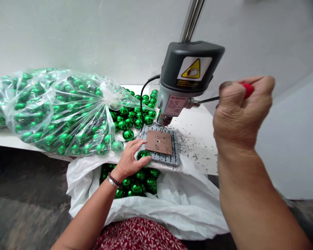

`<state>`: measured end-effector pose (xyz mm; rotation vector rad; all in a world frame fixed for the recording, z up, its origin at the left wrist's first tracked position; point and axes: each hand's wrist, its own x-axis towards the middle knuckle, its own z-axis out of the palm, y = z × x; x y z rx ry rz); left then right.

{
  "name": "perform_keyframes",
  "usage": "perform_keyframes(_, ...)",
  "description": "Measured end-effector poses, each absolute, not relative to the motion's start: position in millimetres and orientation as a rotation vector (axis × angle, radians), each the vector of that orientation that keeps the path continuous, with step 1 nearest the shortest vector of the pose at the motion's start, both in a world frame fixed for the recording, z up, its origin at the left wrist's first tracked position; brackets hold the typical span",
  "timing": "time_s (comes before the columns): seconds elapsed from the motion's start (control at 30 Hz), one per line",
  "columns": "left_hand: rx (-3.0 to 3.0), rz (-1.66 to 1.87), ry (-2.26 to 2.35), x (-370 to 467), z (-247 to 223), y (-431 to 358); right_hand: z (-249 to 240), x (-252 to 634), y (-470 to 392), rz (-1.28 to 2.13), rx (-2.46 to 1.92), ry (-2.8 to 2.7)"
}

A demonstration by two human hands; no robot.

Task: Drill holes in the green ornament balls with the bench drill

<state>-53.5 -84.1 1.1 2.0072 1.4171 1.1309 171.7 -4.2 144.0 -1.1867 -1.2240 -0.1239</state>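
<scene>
My right hand (241, 113) is closed round the red knob (247, 91) on the lever of a grey bench drill (193, 69). Beneath the drill's bit, a brown square plate (159, 142) with a small hole lies on the grooved metal base (173, 158). At the base's front left corner, my left hand (133, 158) has thumb and fingers apart around a shiny green ball (144, 158). Whether the fingers touch this ball is hard to tell. Below it, more green balls (137, 187) sit in an open white bag (182, 201).
A large clear bag (59, 114) full of green balls lies on the white table (198, 139) at left. Loose green balls (128, 134) rest between it and the drill. A black cable (143, 100) curves beside them. Dark shavings are scattered right of the base.
</scene>
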Motion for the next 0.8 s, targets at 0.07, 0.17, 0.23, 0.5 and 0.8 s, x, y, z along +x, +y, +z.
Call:
perform_keyframes(0.07,1.938,1.183,1.542,-58.1,-1.7,-74.6,145.1,170.5,-6.8,-0.085,-1.222,-1.189)
perform_keyframes(0.17,1.822,1.143,1.921,-65.5,-1.4,-52.5,147.4,167.9,-11.9,-0.073,-1.237,-1.173)
perform_keyframes(0.23,1.807,0.96,2.15,-69.5,3.7,-38.0,147.5,167.1,-14.3,-0.061,-1.215,-1.192)
perform_keyframes(0.5,1.837,0.153,2.22,-73.1,20.6,-9.2,144.4,167.2,-17.2,-0.081,-1.182,-1.221)
perform_keyframes(0.8,1.853,0.27,2.121,-80.0,18.9,-2.6,141.3,168.2,-18.9,-0.11,-1.145,-1.235)
